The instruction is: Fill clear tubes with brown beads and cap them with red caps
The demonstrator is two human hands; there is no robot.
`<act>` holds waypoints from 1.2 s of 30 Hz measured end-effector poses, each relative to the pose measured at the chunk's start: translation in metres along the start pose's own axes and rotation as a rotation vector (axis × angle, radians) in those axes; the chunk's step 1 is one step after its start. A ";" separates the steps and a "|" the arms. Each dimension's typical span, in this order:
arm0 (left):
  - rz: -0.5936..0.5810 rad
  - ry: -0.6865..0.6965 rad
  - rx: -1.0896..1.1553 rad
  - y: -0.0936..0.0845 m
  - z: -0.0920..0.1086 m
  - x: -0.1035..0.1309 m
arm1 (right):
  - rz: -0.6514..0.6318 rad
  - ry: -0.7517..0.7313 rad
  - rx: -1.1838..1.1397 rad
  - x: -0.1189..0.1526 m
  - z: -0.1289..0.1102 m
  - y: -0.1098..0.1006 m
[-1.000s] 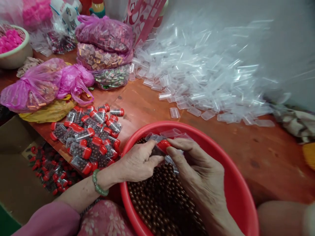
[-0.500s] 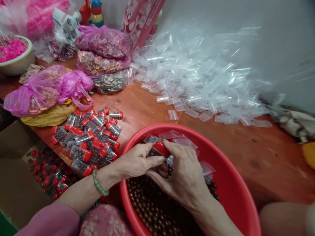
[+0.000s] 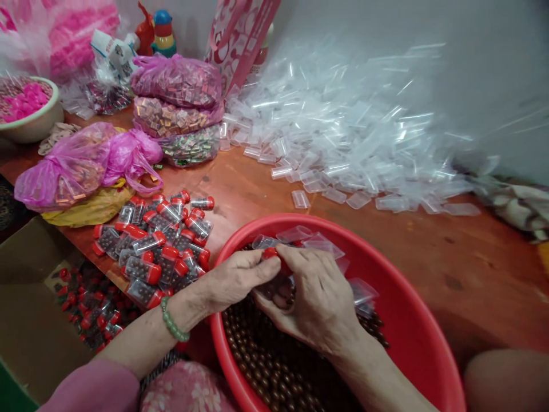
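Over the red basin (image 3: 412,320), my two hands meet around a small clear container with a red cap (image 3: 270,252). My left hand (image 3: 240,277) pinches it from the left, thumb near the cap. Curled around its right side is my right hand (image 3: 315,292), fingers near the cap; a few dark beads show below them. My fingers cover much of the container. Underneath, dark brown round beads (image 3: 261,366) fill the basin's bottom. Clear empty cases (image 3: 321,243) lie on the beads at the far side.
Filled red-capped containers (image 3: 163,246) are heaped left of the basin, with more in a cardboard box (image 3: 26,297) below the table edge. Clear plastic cases (image 3: 343,143) are piled against the wall. Pink bags (image 3: 180,86) and a pale bowl (image 3: 51,111) stand at the back left.
The red-capped container has turned and shifted slightly left between my hands, and less of its cap shows. My left thumb has moved up towards the cap.
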State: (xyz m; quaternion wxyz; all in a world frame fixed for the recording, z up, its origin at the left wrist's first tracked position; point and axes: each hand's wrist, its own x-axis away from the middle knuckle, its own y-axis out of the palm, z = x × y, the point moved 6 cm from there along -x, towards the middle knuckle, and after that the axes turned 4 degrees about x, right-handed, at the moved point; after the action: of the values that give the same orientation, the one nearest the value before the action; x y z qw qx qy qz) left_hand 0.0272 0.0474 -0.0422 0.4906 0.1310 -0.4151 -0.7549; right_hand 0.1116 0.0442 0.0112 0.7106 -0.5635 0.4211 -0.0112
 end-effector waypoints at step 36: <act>0.655 0.755 -1.955 -0.041 0.083 0.100 | -0.844 0.452 0.108 0.090 0.061 0.010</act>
State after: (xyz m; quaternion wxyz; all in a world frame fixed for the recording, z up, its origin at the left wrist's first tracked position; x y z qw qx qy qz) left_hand -0.0970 0.0105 -0.0006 0.6548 -0.2086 0.5247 -0.5024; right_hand 0.2028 0.0520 -0.0490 0.5629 -0.6310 0.2986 -0.4425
